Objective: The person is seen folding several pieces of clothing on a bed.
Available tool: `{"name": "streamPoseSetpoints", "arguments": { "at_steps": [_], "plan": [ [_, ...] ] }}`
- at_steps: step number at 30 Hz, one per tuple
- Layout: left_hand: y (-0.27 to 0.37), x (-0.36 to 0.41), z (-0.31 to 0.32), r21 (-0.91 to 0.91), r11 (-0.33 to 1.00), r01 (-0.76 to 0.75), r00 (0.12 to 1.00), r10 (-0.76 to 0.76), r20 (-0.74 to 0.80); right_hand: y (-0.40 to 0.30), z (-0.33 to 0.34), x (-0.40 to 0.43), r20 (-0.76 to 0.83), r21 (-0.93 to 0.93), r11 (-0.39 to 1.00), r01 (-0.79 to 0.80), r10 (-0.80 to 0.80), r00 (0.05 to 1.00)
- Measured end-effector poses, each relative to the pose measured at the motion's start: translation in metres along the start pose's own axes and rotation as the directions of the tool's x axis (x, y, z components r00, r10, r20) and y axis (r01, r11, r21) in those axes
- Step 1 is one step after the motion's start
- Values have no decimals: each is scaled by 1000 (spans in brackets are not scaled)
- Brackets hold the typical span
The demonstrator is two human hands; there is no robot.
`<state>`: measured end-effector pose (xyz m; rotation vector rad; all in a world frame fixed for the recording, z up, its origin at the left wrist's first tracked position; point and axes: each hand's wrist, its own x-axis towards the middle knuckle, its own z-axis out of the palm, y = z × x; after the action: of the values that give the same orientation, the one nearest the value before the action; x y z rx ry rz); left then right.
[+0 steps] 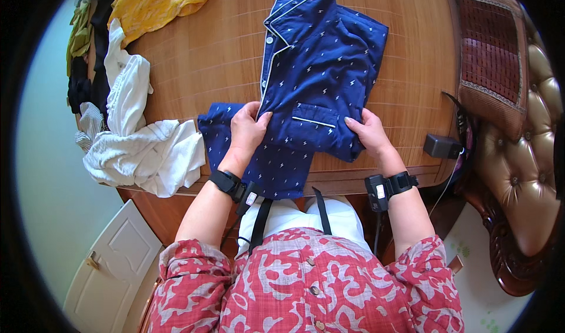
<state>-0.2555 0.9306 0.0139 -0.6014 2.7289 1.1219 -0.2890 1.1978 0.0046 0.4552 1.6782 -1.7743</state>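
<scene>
A navy pajama shirt (315,68) with white lightning-bolt prints, white piping and a notched collar lies half folded on the bamboo mat (212,64). My left hand (250,128) grips its buttoned front edge near the hem, thumb on top. On the opposite side, my right hand (368,131) pinches the folded edge beside the patch pocket (314,116). Under and below the shirt, more navy fabric of the same print (280,169) spreads to the left and hangs to the mat's near edge. Whether it is a separate garment, I cannot tell.
White crumpled clothes (141,156) lie at the left, with a yellow garment (163,6) beyond them. Several dark and olive clothes (79,37) line the far left edge. At the right are a black power adapter (442,146), a woven pillow (490,55) and a tufted leather headboard (516,174).
</scene>
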Motion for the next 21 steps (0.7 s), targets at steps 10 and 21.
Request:
{"name": "streamPoseSetpoints", "arguments": {
  "at_steps": [10, 21],
  "plan": [
    [-29, -32, -14, -167, 982, 93, 991, -76, 110, 38, -21, -16, -43, -197, 975, 103, -114, 993],
    [-15, -44, -19, 298, 746, -595, 800, 515, 308, 10, 27, -60, 367, -892, 110, 438, -387, 846]
  ]
}}
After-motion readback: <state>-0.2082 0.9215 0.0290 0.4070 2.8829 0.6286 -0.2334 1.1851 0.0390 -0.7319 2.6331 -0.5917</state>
